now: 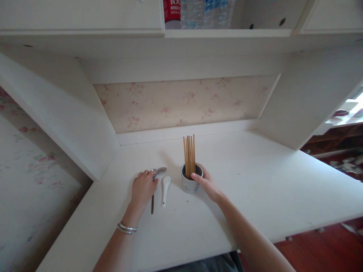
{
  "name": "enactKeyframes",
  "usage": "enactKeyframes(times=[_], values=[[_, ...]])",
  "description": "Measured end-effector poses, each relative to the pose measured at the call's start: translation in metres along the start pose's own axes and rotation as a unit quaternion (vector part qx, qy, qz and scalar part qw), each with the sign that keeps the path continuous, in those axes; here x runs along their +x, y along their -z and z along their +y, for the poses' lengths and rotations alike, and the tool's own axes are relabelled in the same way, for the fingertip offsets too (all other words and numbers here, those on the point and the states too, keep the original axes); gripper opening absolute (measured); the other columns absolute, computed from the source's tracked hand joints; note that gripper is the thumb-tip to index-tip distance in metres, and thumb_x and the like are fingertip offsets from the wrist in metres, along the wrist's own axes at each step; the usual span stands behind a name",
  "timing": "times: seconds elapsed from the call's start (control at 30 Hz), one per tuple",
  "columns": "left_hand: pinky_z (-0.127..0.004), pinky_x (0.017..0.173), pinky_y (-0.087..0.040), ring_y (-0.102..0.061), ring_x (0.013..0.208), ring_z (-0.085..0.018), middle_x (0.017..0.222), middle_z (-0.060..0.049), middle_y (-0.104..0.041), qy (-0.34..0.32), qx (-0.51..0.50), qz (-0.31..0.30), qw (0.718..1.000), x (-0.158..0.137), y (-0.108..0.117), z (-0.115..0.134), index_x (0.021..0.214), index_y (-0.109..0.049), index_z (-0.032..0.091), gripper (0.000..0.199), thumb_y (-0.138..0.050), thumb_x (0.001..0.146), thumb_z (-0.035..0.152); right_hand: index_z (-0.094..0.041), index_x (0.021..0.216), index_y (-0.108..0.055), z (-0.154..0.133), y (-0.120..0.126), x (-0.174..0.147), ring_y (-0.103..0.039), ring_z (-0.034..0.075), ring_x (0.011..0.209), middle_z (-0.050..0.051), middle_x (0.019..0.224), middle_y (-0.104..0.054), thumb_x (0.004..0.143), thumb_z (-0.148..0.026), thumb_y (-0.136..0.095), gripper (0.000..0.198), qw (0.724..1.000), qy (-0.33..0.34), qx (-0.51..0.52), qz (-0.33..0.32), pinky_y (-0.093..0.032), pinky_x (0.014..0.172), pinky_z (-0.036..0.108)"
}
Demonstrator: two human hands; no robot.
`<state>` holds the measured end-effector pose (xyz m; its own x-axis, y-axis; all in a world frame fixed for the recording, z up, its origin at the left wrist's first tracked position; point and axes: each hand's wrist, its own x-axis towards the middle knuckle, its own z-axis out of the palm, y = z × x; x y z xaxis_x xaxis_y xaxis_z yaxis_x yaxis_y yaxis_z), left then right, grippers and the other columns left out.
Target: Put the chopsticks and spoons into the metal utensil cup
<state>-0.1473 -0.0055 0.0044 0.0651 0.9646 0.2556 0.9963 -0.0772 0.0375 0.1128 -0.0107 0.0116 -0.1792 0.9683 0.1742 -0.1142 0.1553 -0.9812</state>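
My right hand [208,183] grips the rim and side of a light grey utensil holder [190,186], its thumb over the near edge. Several wooden chopsticks [189,156] stand upright inside the holder. To the left, my left hand [144,185] is closed at the metal spoons [161,170] lying on the white counter, its fingertips on their handles. A thin brown handle [152,204] sticks out from beneath that hand; its other end is hidden. Between the hands a white ceramic spoon [165,190] lies by itself, bowl pointing away from me.
The white counter [255,181] has side panels left and right and a flowered back wall [181,104]. Overhead, a cabinet shelf [227,34] holds clear plastic bottles [193,13] and a red package [172,10]. Reddish floor [317,245] shows beyond the front right edge.
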Motion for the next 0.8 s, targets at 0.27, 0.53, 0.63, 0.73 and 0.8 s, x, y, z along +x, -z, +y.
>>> enactKeyframes(times=[0.27,0.53,0.63,0.73,0.8], values=[[-0.031,0.082,-0.042,-0.057,0.093,-0.021,0.096,-0.007,-0.063,0.001,0.004,-0.003,1.000,0.003,-0.010,0.001,0.097,-0.060,0.020,0.019,-0.045,0.087,0.024,-0.024,0.119,-0.054,0.003,-0.001,0.000,-0.055,0.025,0.111,0.006,0.118,-0.064,0.078,-0.043,-0.066,0.046,1.000,-0.001,-0.005,0.009,-0.040,0.097,0.042],[-0.032,0.082,-0.042,-0.055,0.093,-0.023,0.095,-0.009,-0.059,0.019,0.022,0.024,0.999,0.005,-0.016,-0.001,0.096,-0.062,0.019,0.022,-0.044,0.087,0.029,-0.023,0.119,-0.054,0.001,-0.001,-0.001,-0.055,0.026,0.111,0.007,0.117,-0.064,0.078,-0.042,-0.066,0.046,1.000,0.004,0.001,0.001,-0.039,0.097,0.043],[-0.032,0.080,-0.043,-0.055,0.090,-0.022,0.093,-0.008,-0.060,0.013,0.026,0.024,0.999,0.005,-0.017,-0.001,0.094,-0.062,0.019,0.021,-0.043,0.087,0.027,-0.023,0.119,-0.054,0.003,0.000,0.000,-0.055,0.025,0.111,0.006,0.118,-0.063,0.079,-0.042,-0.065,0.045,1.000,0.007,0.003,-0.003,-0.040,0.097,0.042],[-0.032,0.080,-0.043,-0.056,0.090,-0.022,0.090,-0.008,-0.061,0.011,0.024,0.024,0.999,0.005,-0.018,0.000,0.089,-0.062,0.018,0.021,-0.043,0.088,0.025,-0.023,0.120,-0.053,0.005,0.001,0.000,-0.055,0.025,0.111,0.006,0.118,-0.063,0.079,-0.041,-0.065,0.046,1.000,0.007,0.002,-0.006,-0.040,0.097,0.042],[-0.032,0.079,-0.043,-0.057,0.089,-0.022,0.090,-0.009,-0.061,0.012,0.013,0.032,0.999,0.005,-0.018,0.000,0.087,-0.062,0.018,0.022,-0.041,0.088,0.023,-0.023,0.120,-0.053,0.005,0.002,0.000,-0.055,0.025,0.111,0.007,0.118,-0.063,0.079,-0.041,-0.065,0.046,1.000,0.006,-0.001,-0.008,-0.040,0.096,0.042]])
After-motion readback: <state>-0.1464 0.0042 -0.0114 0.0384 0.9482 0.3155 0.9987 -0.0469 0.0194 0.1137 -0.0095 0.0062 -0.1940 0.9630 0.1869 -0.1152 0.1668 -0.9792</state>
